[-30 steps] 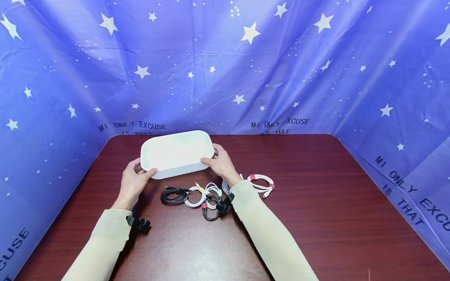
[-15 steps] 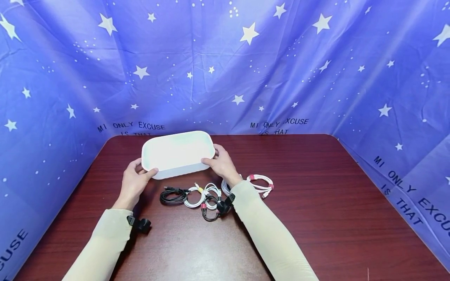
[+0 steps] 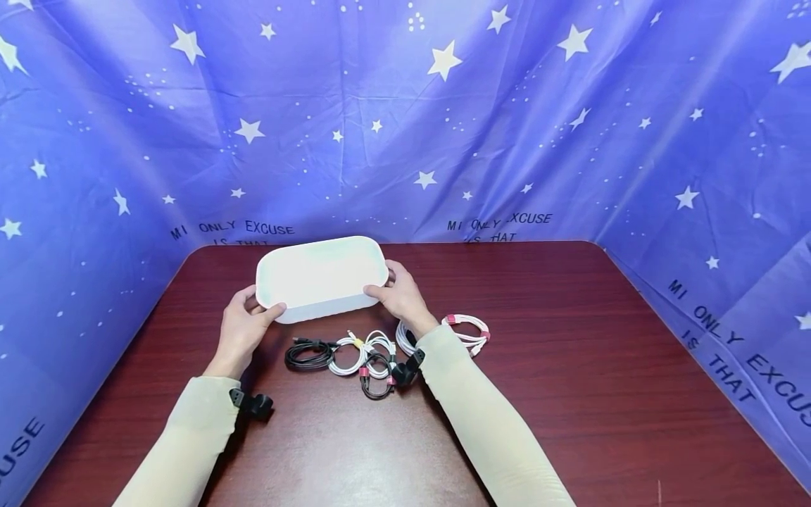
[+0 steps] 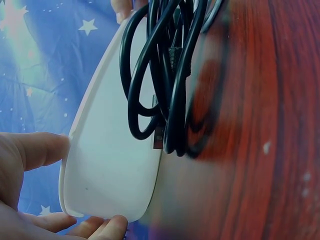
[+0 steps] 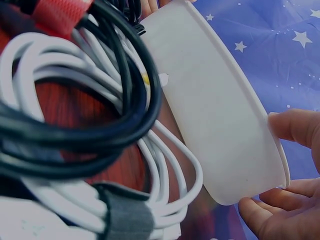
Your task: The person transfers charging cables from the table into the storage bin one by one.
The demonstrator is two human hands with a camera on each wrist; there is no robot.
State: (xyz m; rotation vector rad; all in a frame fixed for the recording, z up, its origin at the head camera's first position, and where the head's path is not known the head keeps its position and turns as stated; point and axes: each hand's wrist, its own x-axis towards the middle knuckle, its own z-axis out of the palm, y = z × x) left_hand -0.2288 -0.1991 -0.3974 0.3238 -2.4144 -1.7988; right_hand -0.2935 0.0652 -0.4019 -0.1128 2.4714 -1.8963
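Note:
A white oblong plastic box (image 3: 326, 308) with rounded corners is held between both hands at the back left of the table. My left hand (image 3: 243, 325) grips its left end, thumb at the near rim and fingers around the end. The right hand (image 3: 403, 297) holds the opposite end the same way. In the left wrist view, a coiled black cable (image 4: 170, 95) partly covers the box's side wall (image 4: 105, 155). Coiled white cables (image 5: 65, 65) and a black one stand large before the box (image 5: 220, 115) in the right wrist view. The inside of the box looks overexposed.
Several bundled cables lie in a row just nearer than the box: a black coil (image 3: 310, 356), white coils with a yellow tie (image 3: 358, 343), and a small black one with red ties (image 3: 364, 372). A white coil with red ties (image 3: 451, 320) lies right of my right wrist. Star-printed curtains (image 3: 355, 169) surround the reddish-brown table (image 3: 570, 366).
Both hands keep the same grip on the box, which has barely moved. The head view has shifted slightly, so the cables and curtain appear a little further left.

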